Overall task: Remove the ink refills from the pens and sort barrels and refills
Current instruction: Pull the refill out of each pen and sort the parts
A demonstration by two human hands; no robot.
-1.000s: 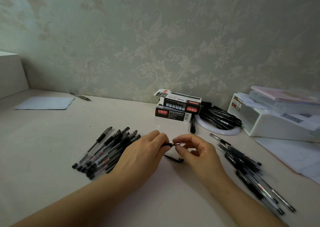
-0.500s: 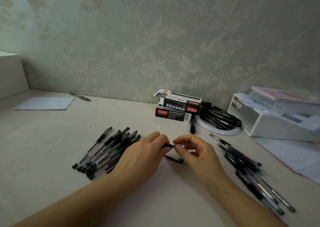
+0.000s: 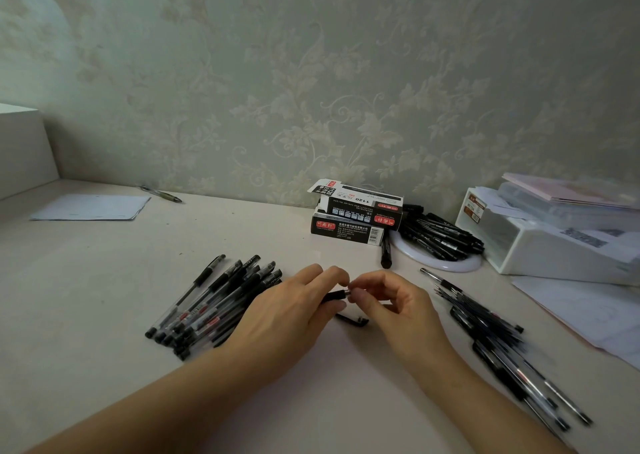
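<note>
Gripping a black pen (image 3: 334,295) at the centre of the table (image 3: 86,297): left hand (image 3: 294,309), fingers curled round the barrel, most of the barrel hidden beneath them. Pinching the pen's metal tip end from the 3 o'clock side: right hand (image 3: 391,301), thumb and forefinger closed on it, remaining fingers curled loosely. Touching or nearly touching at the fingertips, both hands. Hovering just above the table surface, both wrists.

Lying on the table directly under the hands, toward 6 o'clock of the held pen: a small black cap or clip piece (image 3: 353,321), exact kind not discernible.

Lying at 9 o'clock of the hands: a pile of pens (image 3: 211,301) with clear barrels and black grips, fanned roughly parallel, partly covered by the left hand. Lying at 3 to 4 o'clock: a second pile of thin dark pieces (image 3: 495,335), blurred; refills or barrels, not possible to tell.

Standing at 12 o'clock against the wall: two stacked pen boxes (image 3: 353,218), the upper one open. Resting just to their 3 o'clock side: a white round dish (image 3: 446,264) loaded with black pens. Further toward 2 o'clock: a white storage box (image 3: 540,249). Lying at 10 o'clock, well apart: a sheet of paper (image 3: 91,207) and a single pen (image 3: 161,194).
</note>
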